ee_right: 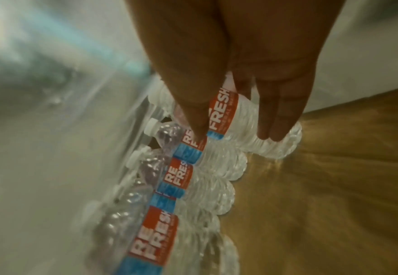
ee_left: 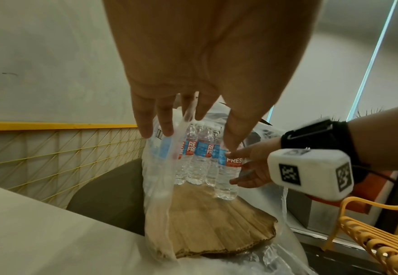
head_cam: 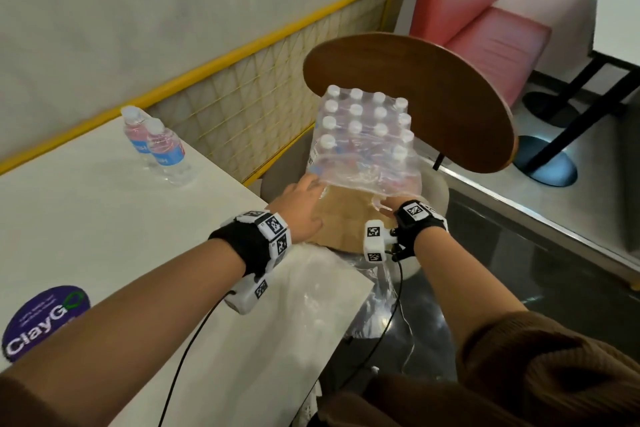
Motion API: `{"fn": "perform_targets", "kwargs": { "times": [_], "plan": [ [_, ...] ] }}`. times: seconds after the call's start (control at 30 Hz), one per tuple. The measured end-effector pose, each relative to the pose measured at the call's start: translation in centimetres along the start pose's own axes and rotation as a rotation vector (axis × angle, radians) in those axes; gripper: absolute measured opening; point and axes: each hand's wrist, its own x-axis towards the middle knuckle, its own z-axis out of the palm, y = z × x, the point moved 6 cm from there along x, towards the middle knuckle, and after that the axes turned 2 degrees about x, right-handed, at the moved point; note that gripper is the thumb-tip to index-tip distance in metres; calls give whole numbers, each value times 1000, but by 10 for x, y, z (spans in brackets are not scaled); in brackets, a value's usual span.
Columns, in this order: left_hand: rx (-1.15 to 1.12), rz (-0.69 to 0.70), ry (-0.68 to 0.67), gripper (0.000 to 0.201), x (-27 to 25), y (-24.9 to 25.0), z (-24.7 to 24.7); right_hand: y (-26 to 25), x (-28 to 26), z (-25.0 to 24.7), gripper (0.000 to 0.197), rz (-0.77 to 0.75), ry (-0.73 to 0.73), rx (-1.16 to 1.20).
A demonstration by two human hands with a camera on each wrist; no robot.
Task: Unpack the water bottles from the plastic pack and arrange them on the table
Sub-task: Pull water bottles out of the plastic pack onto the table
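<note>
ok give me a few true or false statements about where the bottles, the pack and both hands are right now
1. Two water bottles stand on the white table. True.
2. The plastic pack lies on the white table. False: it sits on cardboard over a chair beside the table.
3. The right hand reaches for a bottle at the pack's open end. True.
4. The left hand holds a bottle in the air. False: its fingers are on the loose plastic wrap.
5. All the bottle labels are green. False: they are red and blue.
</note>
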Motion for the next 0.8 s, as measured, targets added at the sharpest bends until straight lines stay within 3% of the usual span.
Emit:
{"fn": "perform_targets", "kwargs": {
  "times": [0.1,0.23,0.3,0.37,0.4,0.43,0.5,0.6,0.67,0.77,0.8],
  "plan": [
    [-33,6,-24,73,-1,-8,3,2,-27,2,58,-4,98,-220],
    [-81,-16,-16,77,1,-14,3,-13,-43,5,46,9,212,-86],
    [-96,-35,-14,78,3,-15,2,-24,-47,14,45,-79,189,-94],
    [-118,-46,-5,79,6,-14,0,-31,-57,28,26,-238,188,-51],
    [-156,-54,-2,80,8,-13,-2,-31,-62,37,17,-311,164,9],
    [-209,-69,0,81,9,-11,-2,-28,-68,48,20,-348,109,112],
    [-316,-126,-7,83,12,-11,0,-23,-91,79,50,-362,-95,226],
    [-312,-198,-30,54,13,-16,5,-29,-117,107,62,-394,-288,144],
    [-321,-253,-35,34,9,-22,3,-38,-109,105,58,-363,-312,134],
    [-387,-296,-137,40,1,-27,5,-55,-96,73,33,-221,-191,90],
    [-370,-291,-182,46,-3,-24,7,-66,-94,60,29,-106,-146,105]
  ]
}}
